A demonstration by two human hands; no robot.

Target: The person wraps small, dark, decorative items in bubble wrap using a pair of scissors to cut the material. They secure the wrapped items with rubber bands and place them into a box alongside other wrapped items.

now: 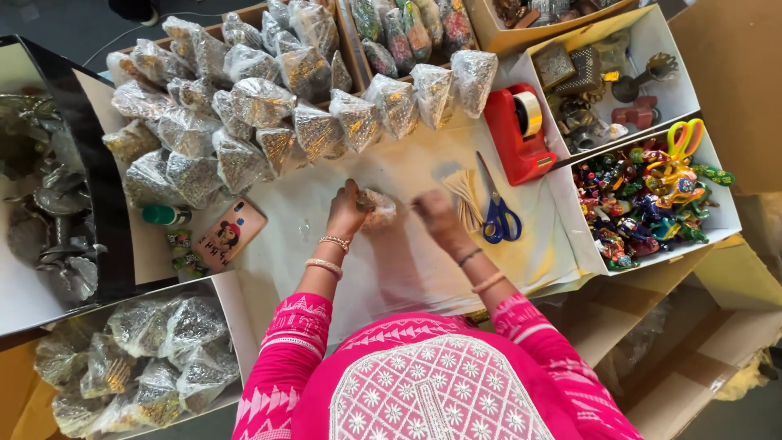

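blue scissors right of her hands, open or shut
Shut: the blue scissors lie flat on the white sheet, blades together in one point, handles side by side.

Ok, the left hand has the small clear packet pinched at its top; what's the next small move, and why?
Probably bring the right hand back to the packet and close its top. The left hand grips it alone, the right hand looks blurred just beside it, and the tape dispenser and blue scissors lie to the right, near that hand.

Bright even light, motion-blurred right hand
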